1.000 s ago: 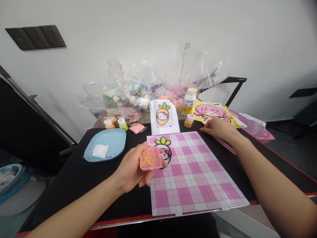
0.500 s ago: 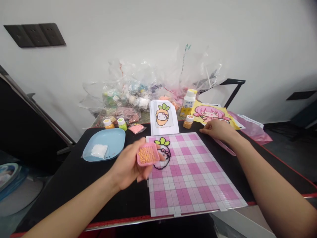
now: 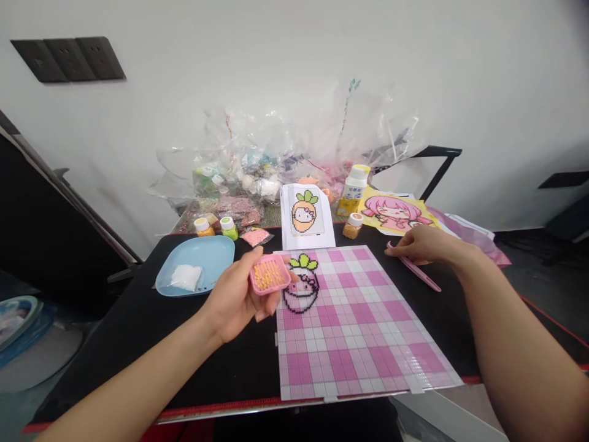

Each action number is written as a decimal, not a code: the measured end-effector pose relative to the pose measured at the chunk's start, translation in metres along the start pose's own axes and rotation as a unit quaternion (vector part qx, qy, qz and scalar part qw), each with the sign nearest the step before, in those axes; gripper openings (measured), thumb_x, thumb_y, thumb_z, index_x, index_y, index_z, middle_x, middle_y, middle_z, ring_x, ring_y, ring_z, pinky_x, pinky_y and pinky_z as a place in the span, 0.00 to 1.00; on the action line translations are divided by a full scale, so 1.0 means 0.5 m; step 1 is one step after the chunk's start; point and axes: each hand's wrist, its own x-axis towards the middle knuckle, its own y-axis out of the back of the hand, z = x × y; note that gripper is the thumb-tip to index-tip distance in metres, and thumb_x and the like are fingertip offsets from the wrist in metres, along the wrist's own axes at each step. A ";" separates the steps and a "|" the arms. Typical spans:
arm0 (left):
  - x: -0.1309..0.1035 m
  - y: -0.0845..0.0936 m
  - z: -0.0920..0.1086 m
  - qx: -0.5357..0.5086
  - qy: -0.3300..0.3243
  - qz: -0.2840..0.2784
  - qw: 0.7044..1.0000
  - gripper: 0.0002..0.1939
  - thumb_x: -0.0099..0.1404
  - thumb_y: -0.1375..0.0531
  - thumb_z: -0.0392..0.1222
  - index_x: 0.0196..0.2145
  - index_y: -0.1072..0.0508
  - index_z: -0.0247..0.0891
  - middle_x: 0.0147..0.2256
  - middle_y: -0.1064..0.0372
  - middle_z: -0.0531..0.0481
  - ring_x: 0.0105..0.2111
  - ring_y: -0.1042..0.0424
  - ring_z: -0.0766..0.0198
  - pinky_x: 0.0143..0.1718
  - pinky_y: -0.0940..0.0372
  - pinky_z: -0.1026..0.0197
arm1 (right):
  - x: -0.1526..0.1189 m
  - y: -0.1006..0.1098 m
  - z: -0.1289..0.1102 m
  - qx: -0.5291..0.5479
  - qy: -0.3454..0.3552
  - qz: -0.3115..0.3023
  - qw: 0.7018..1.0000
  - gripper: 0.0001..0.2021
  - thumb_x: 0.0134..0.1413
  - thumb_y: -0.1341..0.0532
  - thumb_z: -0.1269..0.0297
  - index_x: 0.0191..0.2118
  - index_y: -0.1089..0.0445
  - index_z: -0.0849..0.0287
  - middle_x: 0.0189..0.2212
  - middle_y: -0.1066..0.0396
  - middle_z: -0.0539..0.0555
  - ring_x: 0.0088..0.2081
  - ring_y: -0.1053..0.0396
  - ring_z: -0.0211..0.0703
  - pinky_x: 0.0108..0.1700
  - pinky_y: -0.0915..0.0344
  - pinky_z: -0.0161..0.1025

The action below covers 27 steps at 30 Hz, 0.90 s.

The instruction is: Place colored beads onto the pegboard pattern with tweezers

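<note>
My left hand (image 3: pixel 237 294) holds a small pink ridged tray (image 3: pixel 270 274) with yellow-orange beads in it, over the left edge of the pegboard. The pink-and-white checked pegboard (image 3: pixel 359 319) carries a bead design (image 3: pixel 301 285) with green leaves, a black outline and some white and pink beads. On the right, my right hand (image 3: pixel 421 245) pinches pink tweezers (image 3: pixel 421 274) near their far end, low over the black mat. Behind the board a printed pattern sheet (image 3: pixel 306 215) shows an orange carrot shape with a white cat-like figure.
At left is a blue plate (image 3: pixel 216 255) with a bag of white beads (image 3: pixel 186 277). Bead jars (image 3: pixel 204 227) and a pink bead packet (image 3: pixel 256 237) stand behind. An orange-bead jar (image 3: pixel 352 226), a white bottle (image 3: pixel 355 184) and a yellow picture (image 3: pixel 396 212) are back right.
My right hand has moved slightly right and taken hold of the pink tweezers, which show more fully. The bead tray in my left hand has shifted a little up and left.
</note>
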 end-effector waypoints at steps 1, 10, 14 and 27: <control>0.000 -0.002 0.001 -0.004 0.006 -0.001 1.000 0.23 0.74 0.56 0.44 0.39 0.26 0.26 0.27 0.22 0.39 0.10 0.34 0.70 0.09 0.46 0.71 | -0.002 0.002 0.002 0.007 -0.001 -0.007 1.000 0.27 0.50 0.35 0.56 0.11 0.50 0.57 0.11 0.46 0.45 0.16 0.47 0.32 0.22 0.45 0.34; -0.005 -0.005 -0.001 -0.003 -0.003 -0.036 0.999 0.23 0.74 0.56 0.46 0.41 0.26 0.29 0.29 0.21 0.40 0.10 0.35 0.70 0.09 0.48 0.70 | 0.004 0.009 0.016 0.012 0.018 -0.008 1.000 0.23 0.51 0.35 0.56 0.14 0.44 0.58 0.13 0.44 0.46 0.16 0.49 0.32 0.21 0.48 0.35; -0.006 0.003 -0.001 -0.006 -0.015 -0.021 1.000 0.23 0.73 0.54 0.49 0.40 0.24 0.30 0.29 0.21 0.41 0.09 0.38 0.73 0.11 0.49 0.70 | 0.005 0.010 0.017 0.019 0.023 0.010 1.000 0.20 0.54 0.38 0.60 0.16 0.43 0.58 0.12 0.45 0.46 0.16 0.48 0.31 0.22 0.47 0.34; -0.003 -0.001 -0.001 -0.056 -0.028 -0.049 0.997 0.24 0.74 0.55 0.49 0.41 0.23 0.33 0.30 0.22 0.43 0.10 0.38 0.75 0.14 0.47 0.70 | -0.046 0.011 -0.015 0.101 0.036 0.079 0.991 0.17 0.58 0.47 0.59 0.28 0.31 0.69 0.25 0.28 0.63 0.23 0.30 0.36 0.29 0.35 0.37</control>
